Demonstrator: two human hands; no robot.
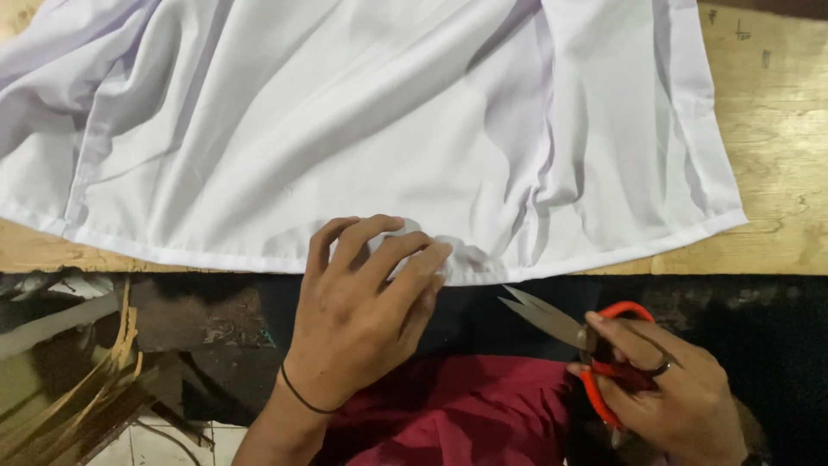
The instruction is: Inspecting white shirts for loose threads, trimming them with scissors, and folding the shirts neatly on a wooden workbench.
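Both hands work at the near edge of a wooden table (776, 173), where the left hand (366, 302) pinches the hem of a white cloth (345, 112) and the right hand (668, 388) grips orange-handled thread snips (586, 341), blades parted, just beside it.

Left hand (371, 302) pinches white cloth's (345, 121) hem; right hand (668, 388) holds open orange-handled snips (586, 345).

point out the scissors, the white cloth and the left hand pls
scissors (552, 321): head view, on the metal blades.
white cloth (345, 121): head view, on its broad middle.
left hand (362, 319): head view, on the back of the hand.
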